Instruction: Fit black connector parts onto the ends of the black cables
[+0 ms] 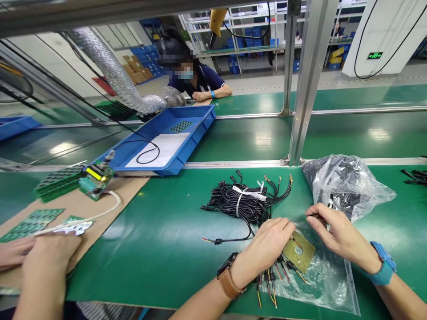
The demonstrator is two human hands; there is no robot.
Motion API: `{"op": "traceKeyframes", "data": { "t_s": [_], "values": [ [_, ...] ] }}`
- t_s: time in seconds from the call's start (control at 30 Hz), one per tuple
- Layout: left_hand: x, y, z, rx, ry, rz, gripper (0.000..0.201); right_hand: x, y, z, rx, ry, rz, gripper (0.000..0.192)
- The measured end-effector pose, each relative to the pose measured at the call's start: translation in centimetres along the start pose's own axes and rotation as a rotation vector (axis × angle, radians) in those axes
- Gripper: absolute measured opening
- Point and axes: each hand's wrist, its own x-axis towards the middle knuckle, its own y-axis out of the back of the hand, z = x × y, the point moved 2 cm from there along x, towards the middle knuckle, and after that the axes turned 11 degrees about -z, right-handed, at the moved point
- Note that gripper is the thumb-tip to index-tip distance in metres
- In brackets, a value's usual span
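My left hand (271, 240), with a brown-strapped watch, is closed over black cables. The bared wire end of one cable (296, 243) shows below its fingertips, above a yellowish plate with a round hole (303, 257). To its right my right hand (333, 229), wearing a blue wristband, is pinched around something small and dark that the fingers mostly hide. Under both hands lies a clear plastic bag (328, 284). Several cables with red, yellow and black wire ends (271, 278) stick out below my left hand. A tied bundle of black cables (245, 200) lies just beyond.
A filled clear bag (347, 182) sits beyond my right hand. At left, a co-worker's hands (50, 249) rest by green circuit boards (31, 224) and a small lit-display device (96, 178). A blue tray (167, 166) and a metal post (305, 89) stand behind. Another person (196, 82) sits opposite.
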Motion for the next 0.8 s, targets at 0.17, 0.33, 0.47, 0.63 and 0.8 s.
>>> {"op": "traceKeyframes", "data": {
  "t_s": [0.17, 0.33, 0.47, 0.63, 0.8],
  "values": [
    [-0.3, 0.3, -0.5, -0.222, -0.046, 0.154, 0.015, -0.1, 0.4, 1.2, 0.085, -0.061, 0.036, 0.022],
    [-0.4, 0.7, -0.6, -0.346, -0.051, 0.314, 0.021, 0.2, 0.3, 1.6, 0.226, -0.1, 0.06, 0.025],
    [-0.4, 0.9, -0.6, -0.431, -0.021, 0.415, 0.019, 0.5, -0.3, 1.9, 0.516, -0.195, 0.065, 0.034],
    [-0.3, 0.8, -0.4, -0.507, -0.034, 0.466, 0.015, 0.7, -0.5, 2.0, 0.814, -0.247, -0.007, 0.043],
    [-0.3, 0.9, -0.5, -0.502, -0.068, 0.503, 0.015, 0.7, -0.5, 1.4, 0.948, -0.234, -0.058, 0.043]
  ]
}}
